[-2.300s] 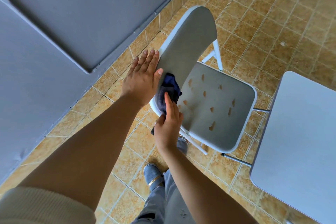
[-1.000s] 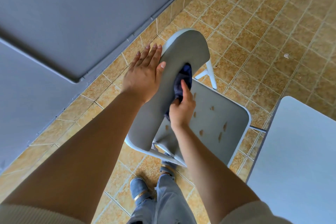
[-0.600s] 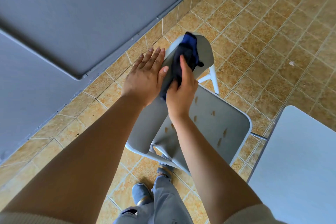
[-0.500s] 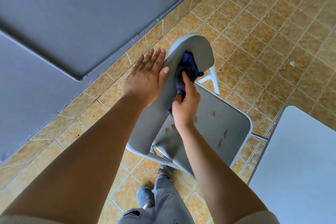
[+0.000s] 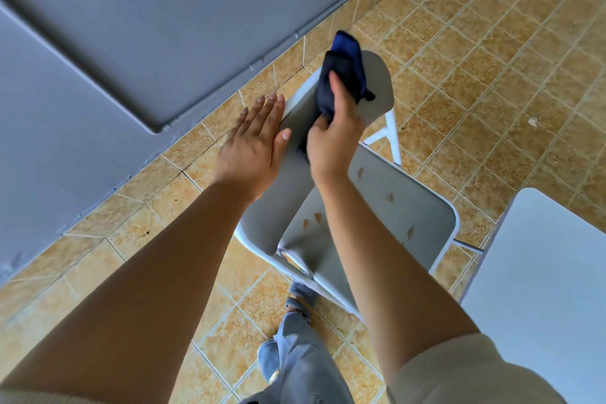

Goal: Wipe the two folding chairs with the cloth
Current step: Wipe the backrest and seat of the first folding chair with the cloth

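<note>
Curled round a bunched dark blue cloth (image 5: 344, 65), the right hand (image 5: 331, 138) presses it against the top of the backrest. The left hand (image 5: 252, 144) lies flat with straight fingers along the backrest's rear edge, holding nothing and, it seems, steadying it.

Tan tiled floor (image 5: 492, 43) spreads under everything. On it stands the grey plastic folding chair with a white metal frame (image 5: 423, 207), opened out. A pale flat slab (image 5: 541, 272) fills the lower right corner; whether it belongs to the second chair cannot be told.

The wiping looks to be in its first half: the cloth is at the backrest's upper end, away from the seat. The seat's small brownish spots (image 5: 390, 197) may be slots or dirt. By my reckoning the seat, the frame and the whole second chair are left.
</note>
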A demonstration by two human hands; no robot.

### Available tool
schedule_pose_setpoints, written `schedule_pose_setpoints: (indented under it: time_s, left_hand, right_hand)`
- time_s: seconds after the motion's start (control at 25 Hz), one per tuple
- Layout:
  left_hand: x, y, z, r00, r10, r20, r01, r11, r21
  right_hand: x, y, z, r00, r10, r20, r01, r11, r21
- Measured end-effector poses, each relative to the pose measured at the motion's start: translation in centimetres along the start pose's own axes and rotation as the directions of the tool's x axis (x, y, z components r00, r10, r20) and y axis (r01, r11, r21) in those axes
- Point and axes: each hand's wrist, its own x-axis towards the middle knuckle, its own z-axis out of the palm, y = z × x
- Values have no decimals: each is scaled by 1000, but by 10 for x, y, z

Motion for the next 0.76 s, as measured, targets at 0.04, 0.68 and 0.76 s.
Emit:
schedule_pose_setpoints:
  time_s: [0.04, 0.68, 0.76]
  left_hand:
    - [-12, -1, -1, 1000, -12, -11, 12, 1000, -4]
    - [-207, 54, 75, 982, -122, 142, 127, 991, -29]
    - [-224, 66, 100, 971, -156, 183, 167, 985, -48]
  right_hand:
    - [-23, -1, 2, 1000, -7, 6, 7, 1000, -1]
    - [-232, 126, -149, 906, 182, 382, -35, 932, -361]
    - [-228, 149, -174, 908, 194, 371, -20, 905, -424]
